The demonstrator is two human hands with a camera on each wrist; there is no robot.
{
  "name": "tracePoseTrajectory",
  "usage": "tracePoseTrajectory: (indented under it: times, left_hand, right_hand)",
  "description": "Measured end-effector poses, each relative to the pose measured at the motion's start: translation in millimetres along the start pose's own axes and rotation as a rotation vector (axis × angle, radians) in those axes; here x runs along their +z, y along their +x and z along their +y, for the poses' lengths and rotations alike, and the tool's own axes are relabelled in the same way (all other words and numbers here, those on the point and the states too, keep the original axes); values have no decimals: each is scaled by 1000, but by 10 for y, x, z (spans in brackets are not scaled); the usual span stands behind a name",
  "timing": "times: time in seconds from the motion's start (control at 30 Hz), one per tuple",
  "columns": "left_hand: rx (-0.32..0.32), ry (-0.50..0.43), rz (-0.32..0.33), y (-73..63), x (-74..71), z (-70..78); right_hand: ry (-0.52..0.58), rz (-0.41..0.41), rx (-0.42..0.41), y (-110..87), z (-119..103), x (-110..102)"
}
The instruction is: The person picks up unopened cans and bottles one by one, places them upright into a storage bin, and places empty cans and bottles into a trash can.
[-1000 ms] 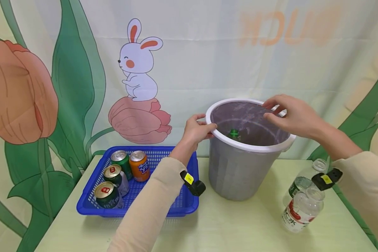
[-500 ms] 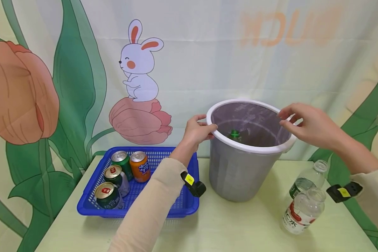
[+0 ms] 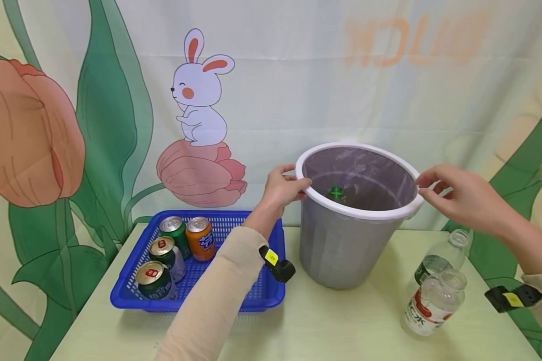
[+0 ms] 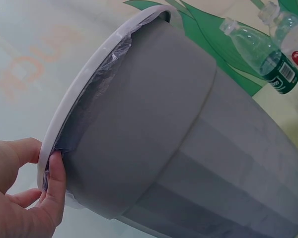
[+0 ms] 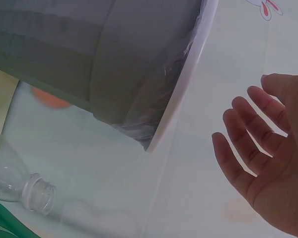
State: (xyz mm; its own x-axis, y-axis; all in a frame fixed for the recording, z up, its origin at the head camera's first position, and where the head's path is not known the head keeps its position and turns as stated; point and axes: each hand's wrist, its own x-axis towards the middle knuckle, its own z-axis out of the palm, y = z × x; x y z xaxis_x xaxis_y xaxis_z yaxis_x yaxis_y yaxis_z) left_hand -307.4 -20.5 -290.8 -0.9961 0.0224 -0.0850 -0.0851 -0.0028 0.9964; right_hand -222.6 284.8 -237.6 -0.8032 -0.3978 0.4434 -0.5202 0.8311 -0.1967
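A grey trash can (image 3: 343, 250) with a white rim (image 3: 366, 213) stands on the table, lined with a thin clear bag (image 4: 107, 64) whose edge shows under the rim. My left hand (image 3: 285, 188) grips the rim on its left side, thumb on top and fingers beneath. On the other side, my right hand (image 3: 460, 195) hovers beside the rim with loosely bent fingers and nothing in them; the right wrist view shows a gap between these fingers (image 5: 233, 131) and the rim. Inside the can, a green bottle neck (image 3: 336, 191) sticks up.
Left of the can sits a blue plastic basket (image 3: 198, 307) with several drink cans, among them an orange can (image 3: 200, 238) and a green can (image 3: 173, 233). Two clear bottles, one green-labelled (image 3: 442, 255) and one red-labelled (image 3: 433, 306), stand at the right. A printed cloth (image 3: 271, 90) hangs behind.
My right hand has moved from over the can's back right rim outward and down to the right. My left hand keeps its grip, and the can has hardly moved.
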Motion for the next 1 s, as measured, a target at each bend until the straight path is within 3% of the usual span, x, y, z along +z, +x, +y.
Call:
tracePoseTrajectory:
  times: [0.17,0.7,1.0]
  left_hand:
    - [-3,4,-2,-8,5,4]
    - [-5,10,2,-7,9,1]
    - [-4,8,-2,-3,-5,6]
  right_hand:
    - [-4,4,60,-119,27,10]
    - [-61,76,118,-450,147,-23]
    - [32,94,186,-665,278,89]
